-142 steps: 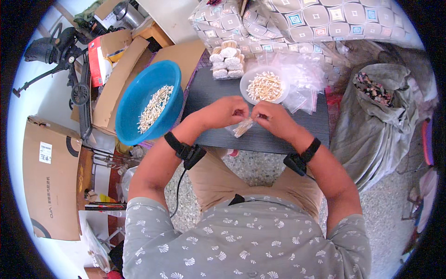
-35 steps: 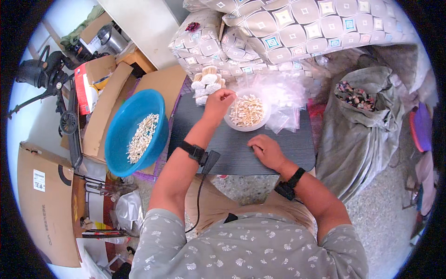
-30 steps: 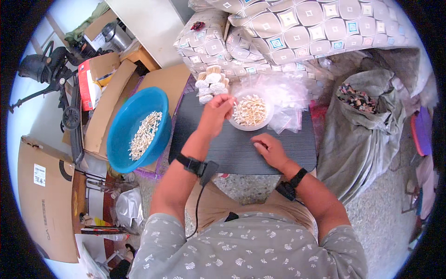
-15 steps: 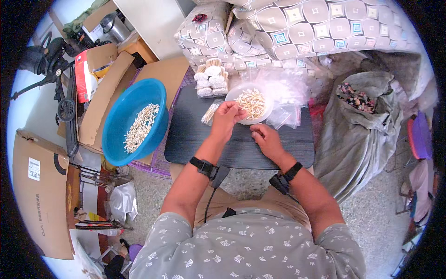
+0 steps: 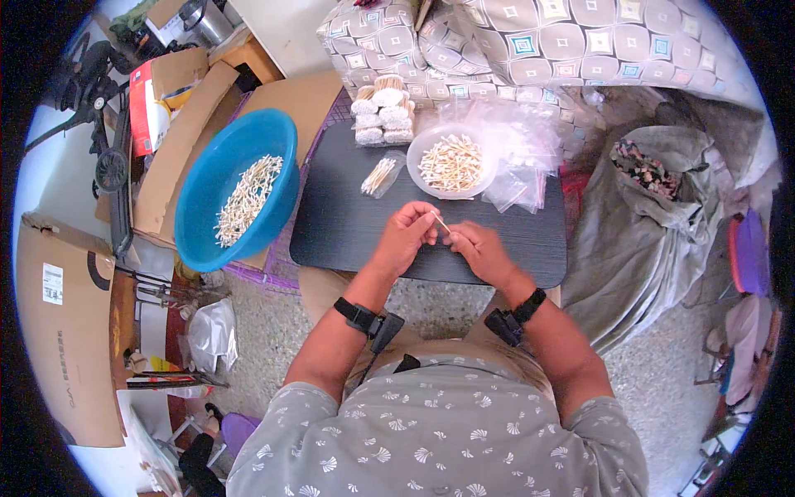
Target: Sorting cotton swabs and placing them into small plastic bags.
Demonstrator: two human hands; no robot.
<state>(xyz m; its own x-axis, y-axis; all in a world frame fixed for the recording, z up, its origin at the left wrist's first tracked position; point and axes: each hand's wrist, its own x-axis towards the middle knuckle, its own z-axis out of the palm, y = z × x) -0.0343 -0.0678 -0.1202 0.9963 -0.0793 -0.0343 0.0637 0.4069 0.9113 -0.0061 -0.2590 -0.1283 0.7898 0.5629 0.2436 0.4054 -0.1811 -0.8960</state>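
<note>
Between my hands, over the dark table (image 5: 339,224), is a cotton swab (image 5: 441,221). My left hand (image 5: 410,235) pinches its upper end, and the fingertips of my right hand (image 5: 480,250) close at its lower end. Just beyond them stands a white bowl (image 5: 411,170) full of loose cotton swabs (image 5: 451,162). To its left lies a small clear bag with swabs (image 5: 380,176) inside. Bundled packs of swabs (image 5: 384,112) are stacked at the table's far edge. Clear plastic bags (image 5: 522,153) spread out to the right of the bowl.
A large blue basin (image 5: 192,207) holding many swabs stands left of the table, beside cardboard boxes (image 5: 70,331). A patterned sofa (image 5: 571,41) borders the far side. At the right slumps a grey cloth sack (image 5: 638,240).
My left hand has come back from the bowl toward me, with a swab in its fingers. My right hand now meets it at the swab. The view has shifted slightly.
</note>
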